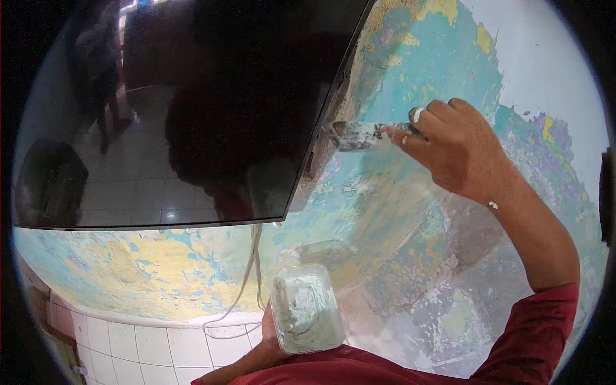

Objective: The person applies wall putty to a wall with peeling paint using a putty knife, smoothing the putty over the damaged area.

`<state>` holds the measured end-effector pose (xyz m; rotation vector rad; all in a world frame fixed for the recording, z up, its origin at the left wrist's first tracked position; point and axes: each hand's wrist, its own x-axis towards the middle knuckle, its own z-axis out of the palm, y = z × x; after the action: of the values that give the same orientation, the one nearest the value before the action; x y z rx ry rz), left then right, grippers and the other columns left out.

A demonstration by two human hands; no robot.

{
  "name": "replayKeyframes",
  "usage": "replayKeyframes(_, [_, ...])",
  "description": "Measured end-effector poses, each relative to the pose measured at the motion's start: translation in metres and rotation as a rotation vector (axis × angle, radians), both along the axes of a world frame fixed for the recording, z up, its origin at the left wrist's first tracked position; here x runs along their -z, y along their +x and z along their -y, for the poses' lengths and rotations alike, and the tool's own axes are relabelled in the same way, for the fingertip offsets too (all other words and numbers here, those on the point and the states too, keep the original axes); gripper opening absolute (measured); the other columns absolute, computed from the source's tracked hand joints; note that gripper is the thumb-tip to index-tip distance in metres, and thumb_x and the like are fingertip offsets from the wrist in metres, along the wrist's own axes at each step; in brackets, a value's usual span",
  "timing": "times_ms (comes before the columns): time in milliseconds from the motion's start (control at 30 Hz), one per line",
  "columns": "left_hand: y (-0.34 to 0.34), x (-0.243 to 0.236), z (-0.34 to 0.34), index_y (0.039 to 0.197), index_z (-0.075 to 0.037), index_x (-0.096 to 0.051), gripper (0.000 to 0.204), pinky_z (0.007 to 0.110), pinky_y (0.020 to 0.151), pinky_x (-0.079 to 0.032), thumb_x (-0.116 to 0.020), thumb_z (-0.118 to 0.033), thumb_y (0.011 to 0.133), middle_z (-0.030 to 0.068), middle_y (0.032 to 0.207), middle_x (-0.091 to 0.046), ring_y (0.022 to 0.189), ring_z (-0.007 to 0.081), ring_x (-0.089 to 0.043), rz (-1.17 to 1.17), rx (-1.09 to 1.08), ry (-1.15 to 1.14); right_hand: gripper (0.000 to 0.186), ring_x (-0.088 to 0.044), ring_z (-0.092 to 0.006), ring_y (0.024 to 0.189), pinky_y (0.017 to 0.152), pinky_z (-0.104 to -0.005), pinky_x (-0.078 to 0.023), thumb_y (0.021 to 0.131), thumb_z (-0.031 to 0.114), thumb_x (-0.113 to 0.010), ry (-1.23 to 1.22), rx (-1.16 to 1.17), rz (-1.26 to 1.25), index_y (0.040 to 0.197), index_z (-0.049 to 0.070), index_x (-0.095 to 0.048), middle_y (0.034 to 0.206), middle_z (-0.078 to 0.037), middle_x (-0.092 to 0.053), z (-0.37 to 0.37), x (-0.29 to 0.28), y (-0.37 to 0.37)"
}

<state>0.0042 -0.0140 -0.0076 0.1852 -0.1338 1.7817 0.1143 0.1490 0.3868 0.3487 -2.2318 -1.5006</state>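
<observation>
A flat, broad-ended tool that looks like a putty knife [358, 136], smeared with white and dark patches, points left from my right hand [459, 147]. My fingers are closed round its handle, and white paste sticks to a finger and the wrist. Its wide end is beside the right edge of a large black screen [212, 128], in front of the patchy wall [410, 212]. Low in the middle, my left hand [273, 333] grips a clear plastic tub [340, 324] at its left side. Thick pale paste [305, 308] coats the tub's inside. Some left fingers are hidden.
Flaking turquoise, yellow and grey layers cover the wall, with a smooth white area [545, 58] at upper right. Pale cables [250, 263] hang below the screen and loop towards white floor tiles [151, 346]. Something dark [606, 196] stands at the far right edge.
</observation>
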Motion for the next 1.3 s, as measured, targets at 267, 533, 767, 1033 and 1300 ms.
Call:
replayKeyframes(267, [0.001, -0.01, 0.001, 0.149, -0.007, -0.042, 0.074, 0.055, 0.11, -0.042, -0.032, -0.061, 0.101, 0.0182, 0.143, -0.053, 0.129, 0.0381, -0.054, 0.026, -0.028, -0.155, 0.039, -0.063, -0.0245, 0.086, 0.072, -0.0404, -0.051, 0.075, -0.001, -0.07, 0.158, -0.022, -0.151, 0.112, 0.014, -0.07, 0.09, -0.006, -0.062, -0.006, -0.035, 0.003])
replayKeyframes(533, [0.002, 0.007, -0.009, 0.148, -0.004, -0.042, 0.062, 0.052, 0.109, -0.045, -0.036, -0.049, 0.105, 0.0188, 0.141, -0.054, 0.127, 0.036, -0.056, -0.091, -0.129, -0.166, 0.04, -0.065, -0.0242, 0.092, 0.078, -0.0401, -0.054, 0.081, -0.002, -0.069, 0.209, 0.157, -0.33, 0.117, 0.016, -0.072, 0.096, -0.007, -0.067, -0.013, -0.059, 0.021])
replayKeyframes(767, [-0.002, 0.004, -0.01, 0.146, -0.003, -0.043, 0.06, 0.05, 0.105, -0.049, -0.039, -0.047, 0.105, 0.0188, 0.138, -0.056, 0.123, 0.0346, -0.059, -0.192, -0.182, -0.185, 0.03, -0.067, -0.0268, 0.082, 0.075, -0.0405, -0.055, 0.089, 0.007, -0.066, -0.161, 0.215, -0.455, 0.118, 0.012, -0.071, 0.093, -0.009, -0.067, -0.004, -0.059, 0.037])
replayKeyframes(1033, [-0.005, 0.009, -0.014, 0.147, -0.007, -0.045, 0.066, 0.053, 0.109, -0.044, -0.035, -0.055, 0.103, 0.0169, 0.142, -0.054, 0.128, 0.0364, -0.054, -0.128, -0.074, -0.139, 0.028, -0.067, -0.0324, 0.083, 0.076, -0.0455, -0.055, 0.093, 0.016, -0.063, -0.224, 0.073, -0.449, 0.119, 0.009, -0.07, 0.091, -0.013, -0.068, -0.008, -0.053, 0.017])
replayKeyframes(1300, [-0.014, 0.004, -0.017, 0.15, -0.004, -0.036, 0.087, 0.061, 0.105, -0.045, -0.046, -0.067, 0.092, 0.025, 0.14, -0.052, 0.125, 0.0457, -0.054, -0.228, -0.153, -0.187, 0.025, -0.068, -0.0358, 0.082, 0.075, -0.0484, -0.055, 0.092, 0.013, -0.064, -0.47, 0.236, -0.447, 0.115, 0.006, -0.069, 0.086, -0.019, -0.066, -0.01, -0.011, 0.022])
